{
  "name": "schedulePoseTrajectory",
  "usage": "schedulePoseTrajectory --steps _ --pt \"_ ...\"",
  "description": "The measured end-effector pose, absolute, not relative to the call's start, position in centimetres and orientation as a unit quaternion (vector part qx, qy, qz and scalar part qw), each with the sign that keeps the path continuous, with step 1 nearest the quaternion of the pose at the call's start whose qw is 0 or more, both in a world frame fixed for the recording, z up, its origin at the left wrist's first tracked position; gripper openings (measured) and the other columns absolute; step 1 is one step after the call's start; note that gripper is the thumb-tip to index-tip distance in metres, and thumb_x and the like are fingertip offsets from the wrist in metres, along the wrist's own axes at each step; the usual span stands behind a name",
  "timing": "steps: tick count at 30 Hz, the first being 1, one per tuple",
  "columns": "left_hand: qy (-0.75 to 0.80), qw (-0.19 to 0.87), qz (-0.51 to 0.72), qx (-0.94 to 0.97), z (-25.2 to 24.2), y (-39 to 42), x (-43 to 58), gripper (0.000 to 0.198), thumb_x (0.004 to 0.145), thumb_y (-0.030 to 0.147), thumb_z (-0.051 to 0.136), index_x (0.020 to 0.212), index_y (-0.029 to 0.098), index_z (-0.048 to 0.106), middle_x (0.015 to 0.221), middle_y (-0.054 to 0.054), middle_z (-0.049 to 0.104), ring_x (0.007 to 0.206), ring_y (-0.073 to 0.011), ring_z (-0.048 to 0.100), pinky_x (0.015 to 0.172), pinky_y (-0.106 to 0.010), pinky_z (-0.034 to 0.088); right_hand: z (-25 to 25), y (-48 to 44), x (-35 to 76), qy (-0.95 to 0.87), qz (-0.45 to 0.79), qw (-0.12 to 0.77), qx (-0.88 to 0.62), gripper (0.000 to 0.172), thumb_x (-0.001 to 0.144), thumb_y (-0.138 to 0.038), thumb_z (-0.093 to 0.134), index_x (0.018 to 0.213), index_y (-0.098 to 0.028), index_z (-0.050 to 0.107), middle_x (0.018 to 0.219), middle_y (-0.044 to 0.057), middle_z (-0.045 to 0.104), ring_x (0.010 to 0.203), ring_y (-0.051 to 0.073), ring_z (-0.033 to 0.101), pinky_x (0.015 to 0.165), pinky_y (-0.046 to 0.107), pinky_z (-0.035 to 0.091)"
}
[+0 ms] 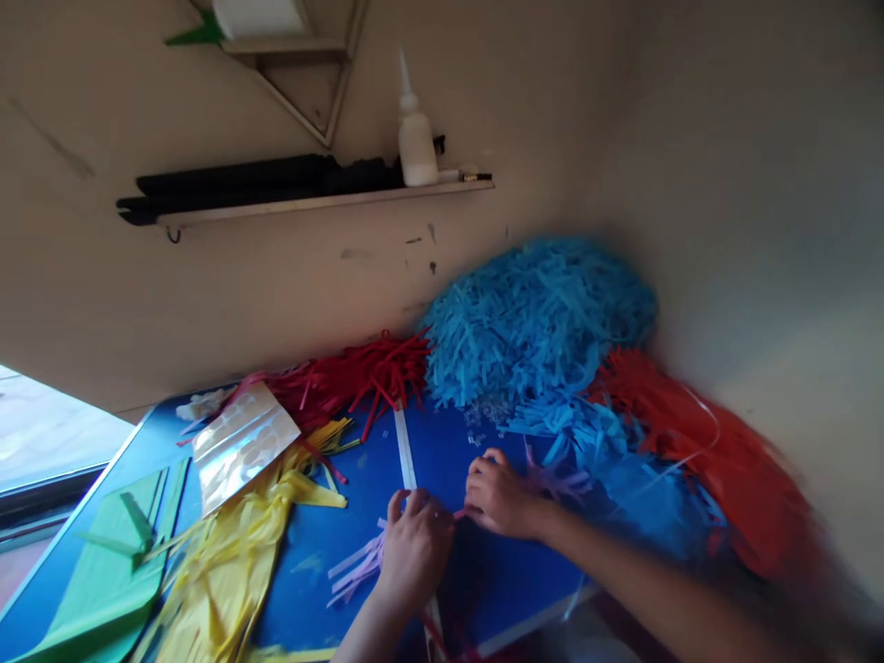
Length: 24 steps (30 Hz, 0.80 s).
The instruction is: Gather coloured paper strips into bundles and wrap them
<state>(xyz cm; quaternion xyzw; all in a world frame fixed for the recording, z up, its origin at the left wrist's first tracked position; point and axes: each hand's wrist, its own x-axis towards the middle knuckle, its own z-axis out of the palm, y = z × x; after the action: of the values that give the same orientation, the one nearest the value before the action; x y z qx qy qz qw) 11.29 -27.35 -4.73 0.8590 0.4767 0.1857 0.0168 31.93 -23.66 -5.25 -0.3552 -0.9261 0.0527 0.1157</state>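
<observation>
My left hand (418, 539) rests low over the blue table with its fingers curled. My right hand (501, 494) is just to its right, fingers bent in a pinch. A short piece of a thin red paper strip (460, 514) shows between the two hands, and both seem to grip it; the fingertips are partly hidden. Lilac fringed paper (357, 566) sticks out to the left of my left hand. More lilac strips (558, 481) lie beyond my right wrist. A white strip (405, 447) runs along the table up to my left hand.
Yellow fringe (227, 562), green paper (110, 580) and a shiny silver sheet (245, 442) lie left. Behind are red fringe (331, 382) and a large blue fringed heap (539, 318); orange-red paper (718, 451) is right. A glue bottle (418, 147) stands on a wall shelf (331, 204).
</observation>
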Motion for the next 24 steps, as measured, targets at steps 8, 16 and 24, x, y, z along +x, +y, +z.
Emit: schedulePoseTrajectory --steps 8,16,24 --pt "0.484 -0.005 0.198 0.852 -5.7 -28.0 11.1 0.02 0.092 0.015 0.054 0.083 0.026 0.068 0.086 0.002 0.072 0.098 -0.0213 0.059 0.096 -0.042 0.029 -6.1 -25.8 31.5 -0.904 0.032 0.169 -0.391 0.017 0.097 -0.02 0.052 0.084 -0.019 0.064 0.089 0.003 0.068 0.099 0.021 0.051 0.093 0.043 0.026" --pt "0.509 0.046 0.201 0.836 -5.8 -28.7 9.0 0.017 0.09 0.023 0.06 0.083 0.032 0.073 0.09 0.001 0.071 0.09 -0.0212 0.058 0.087 -0.04 0.034 -7.2 -25.5 36.4 -0.84 0.122 0.247 -0.468 0.009 0.084 -0.027 0.076 0.078 -0.024 0.07 0.087 -0.002 0.069 0.095 0.019 0.055 0.086 0.037 0.029" --pt "0.564 0.119 0.166 0.8 -5.5 -27.8 9.9 0.022 0.092 0.035 0.056 0.081 0.027 0.072 0.091 -0.003 0.07 0.092 -0.0232 0.057 0.083 -0.041 0.036 -5.7 -24.8 35.7 -0.795 0.196 0.191 -0.541 0.013 0.076 -0.025 0.08 0.068 -0.022 0.07 0.085 -0.001 0.066 0.093 0.018 0.055 0.085 0.033 0.034"
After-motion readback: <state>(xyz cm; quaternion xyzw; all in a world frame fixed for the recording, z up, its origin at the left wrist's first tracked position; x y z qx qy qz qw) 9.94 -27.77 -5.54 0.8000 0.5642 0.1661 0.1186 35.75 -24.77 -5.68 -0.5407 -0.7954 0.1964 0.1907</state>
